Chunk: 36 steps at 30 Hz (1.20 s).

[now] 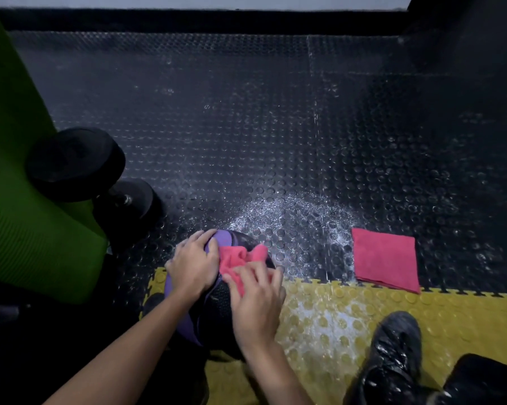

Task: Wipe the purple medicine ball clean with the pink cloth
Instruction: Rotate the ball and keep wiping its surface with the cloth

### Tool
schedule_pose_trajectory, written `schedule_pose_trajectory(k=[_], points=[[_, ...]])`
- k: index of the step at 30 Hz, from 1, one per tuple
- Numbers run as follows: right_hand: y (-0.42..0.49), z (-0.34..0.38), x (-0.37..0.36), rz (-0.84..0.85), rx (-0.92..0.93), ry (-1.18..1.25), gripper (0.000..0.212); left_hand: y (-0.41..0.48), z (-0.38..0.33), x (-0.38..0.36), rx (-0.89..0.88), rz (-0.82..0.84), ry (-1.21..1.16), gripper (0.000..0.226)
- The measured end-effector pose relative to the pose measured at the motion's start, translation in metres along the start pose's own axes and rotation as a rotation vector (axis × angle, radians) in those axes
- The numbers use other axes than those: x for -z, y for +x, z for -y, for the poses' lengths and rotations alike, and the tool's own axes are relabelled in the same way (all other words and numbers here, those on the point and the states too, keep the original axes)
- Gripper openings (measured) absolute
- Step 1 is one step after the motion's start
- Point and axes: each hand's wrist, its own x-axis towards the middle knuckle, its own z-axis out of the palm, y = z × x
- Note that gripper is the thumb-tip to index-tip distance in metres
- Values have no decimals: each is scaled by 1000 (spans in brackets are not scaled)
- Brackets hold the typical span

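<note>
Purple medicine ball, at 6 o'clock in view, on the floor where black studded tiles meet yellow tiles. Pink cloth bunched on its top. Right hand, fingers slightly spread, presses the cloth; left hand, fingers together, lies over the ball at 10 o'clock. Second folded pink cloth at 3 o'clock, apart; dumbbell at 10 o'clock.
</note>
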Motion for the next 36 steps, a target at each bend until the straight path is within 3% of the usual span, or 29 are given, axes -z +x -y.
schedule_pose_trajectory(k=[3, 7, 9, 11, 14, 16, 18, 20, 22, 24, 29, 30, 32, 34, 36], points=[[12, -9, -4, -23, 7, -30, 27, -4, 3, 0, -42, 9, 22, 40], [54, -40, -2, 171, -431, 153, 27, -21, -3, -5, -62, 15, 102, 45], [58, -50, 1, 208, -548, 191, 27, -26, -4, -8, -84, 11, 121, 53], [43, -42, 3, 122, -429, 140, 25, -22, -1, -7, -131, -2, 97, 60], [10, -11, -1, -30, -88, 123, 30, -9, 11, 0, -189, 7, 6, 54], [6, -13, -7, -25, -66, 151, 35, -5, 20, 4, -222, 7, -75, 52], [12, -35, -11, 8, -316, 327, 28, -7, 25, 8, -241, -6, -123, 56], [12, -64, -13, 148, -681, 545, 21, -13, 28, 8, -259, -25, -118, 60], [9, -74, -9, 239, -844, 578, 20, -17, 29, 5, -299, -25, -74, 60], [12, -61, -4, 176, -784, 522, 20, -17, 27, 4, -331, -11, -45, 59], [21, -21, -4, 118, -269, 219, 33, -13, 29, 5, -352, -7, -48, 60], [22, -22, -7, 116, -233, 209, 36, -12, 30, 5, -343, -7, -53, 61], [26, -36, -5, 112, -370, 336, 28, -11, 30, 4, -333, -3, -60, 60], [28, -56, -1, 175, -633, 503, 24, -12, 28, 4, -346, 6, -54, 60], [27, -67, 5, 234, -766, 508, 26, -17, 23, 3, -366, 31, -24, 62]])
